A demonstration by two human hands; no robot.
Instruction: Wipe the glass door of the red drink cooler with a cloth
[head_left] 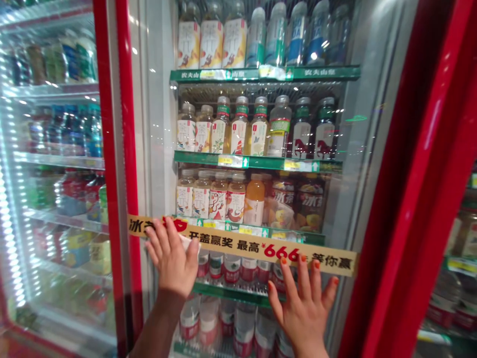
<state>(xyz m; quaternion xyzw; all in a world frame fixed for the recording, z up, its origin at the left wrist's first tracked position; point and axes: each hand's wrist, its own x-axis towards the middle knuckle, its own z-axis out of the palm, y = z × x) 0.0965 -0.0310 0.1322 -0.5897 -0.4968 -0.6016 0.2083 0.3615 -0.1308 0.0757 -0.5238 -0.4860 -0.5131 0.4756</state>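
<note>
A long tan strip (223,243) with black and red lettering runs across the glass door (357,209) of a drinks fridge. My left hand (173,263) is flat over its left part, fingers stretched and apart. A small white piece (190,242), its kind unclear, shows between thumb and palm, mostly hidden. Dark cloth or shadow covers the left forearm. Farther right, my right hand (303,308) spreads its fingers against the door, orange-red nails showing. Its middle fingertips reach the strip's lower edge near the red digits. Whether the palms press the glass cannot be seen.
Behind the glass, green-edged shelves (208,158) hold rows of bottled drinks (238,129). A red door frame (402,238) stands at the right, and a red upright (121,149) at the left. Beyond that upright is another lit drinks fridge (59,159).
</note>
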